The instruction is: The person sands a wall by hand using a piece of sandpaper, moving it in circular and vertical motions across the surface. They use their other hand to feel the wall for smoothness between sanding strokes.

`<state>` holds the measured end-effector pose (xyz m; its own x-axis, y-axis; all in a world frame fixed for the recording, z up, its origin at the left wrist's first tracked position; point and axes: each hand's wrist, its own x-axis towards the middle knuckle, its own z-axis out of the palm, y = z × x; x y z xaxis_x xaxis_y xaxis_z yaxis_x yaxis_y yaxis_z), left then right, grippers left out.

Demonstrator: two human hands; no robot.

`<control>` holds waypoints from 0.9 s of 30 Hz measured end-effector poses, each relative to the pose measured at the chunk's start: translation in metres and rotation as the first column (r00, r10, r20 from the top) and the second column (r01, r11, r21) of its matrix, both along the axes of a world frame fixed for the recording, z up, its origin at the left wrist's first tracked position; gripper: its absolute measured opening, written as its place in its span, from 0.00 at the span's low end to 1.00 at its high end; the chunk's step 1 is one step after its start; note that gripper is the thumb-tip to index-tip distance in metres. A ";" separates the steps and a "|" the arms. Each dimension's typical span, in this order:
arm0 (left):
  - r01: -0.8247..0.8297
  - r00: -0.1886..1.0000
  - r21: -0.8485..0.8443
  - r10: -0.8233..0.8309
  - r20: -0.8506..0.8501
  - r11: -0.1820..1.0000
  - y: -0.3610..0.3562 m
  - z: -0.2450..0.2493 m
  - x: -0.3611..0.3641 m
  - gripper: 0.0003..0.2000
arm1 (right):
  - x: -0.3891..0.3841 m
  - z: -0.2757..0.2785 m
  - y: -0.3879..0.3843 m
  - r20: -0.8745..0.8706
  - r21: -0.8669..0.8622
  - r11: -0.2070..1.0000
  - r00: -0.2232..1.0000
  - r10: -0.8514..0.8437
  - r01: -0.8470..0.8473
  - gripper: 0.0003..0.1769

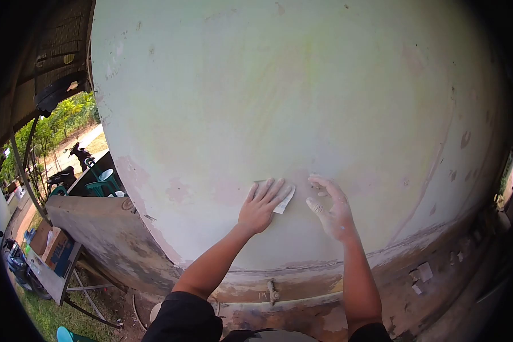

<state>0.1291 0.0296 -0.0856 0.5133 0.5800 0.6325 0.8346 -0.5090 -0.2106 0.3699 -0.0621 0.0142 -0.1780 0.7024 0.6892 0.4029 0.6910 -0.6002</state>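
Pale green wall (325, 102), patched with pink, fills the frame's centre. Small sheet of paper (285, 204) sits against it at lower centre, partly beneath the left hand (260, 206), laid flat, fingers extended. Right hand (335, 212), just right of it, half curled, thumb and fingers apart, empty. Box (59, 251) on table (47, 277), lower left.

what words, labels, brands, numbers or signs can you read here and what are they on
"AL", perhaps: end of lettering on the box; the rest is too blurred to read.
No readable text on the pale sheet at the left hand or the wall.
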 end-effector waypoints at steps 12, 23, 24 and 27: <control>-0.260 0.441 -0.056 0.170 0.881 0.964 -0.039 -0.048 -0.026 0.34 | 0.011 -0.106 0.013 -0.295 -0.304 0.951 0.955 -0.045 -0.049 0.17; -0.148 0.593 -0.156 0.214 0.776 0.977 -0.019 -0.069 0.067 0.42 | -0.004 -0.121 0.054 -0.211 -0.265 0.962 0.977 0.012 -0.069 0.16; -0.163 0.584 -0.171 0.235 0.777 0.972 -0.029 -0.081 0.068 0.42 | -0.007 -0.130 0.059 -0.303 -0.283 0.952 0.953 0.023 -0.113 0.16; 0.039 0.828 -0.326 0.152 0.540 0.944 -0.049 -0.108 0.062 0.45 | -0.012 -0.149 0.066 -0.342 -0.315 0.925 0.935 0.096 -0.211 0.15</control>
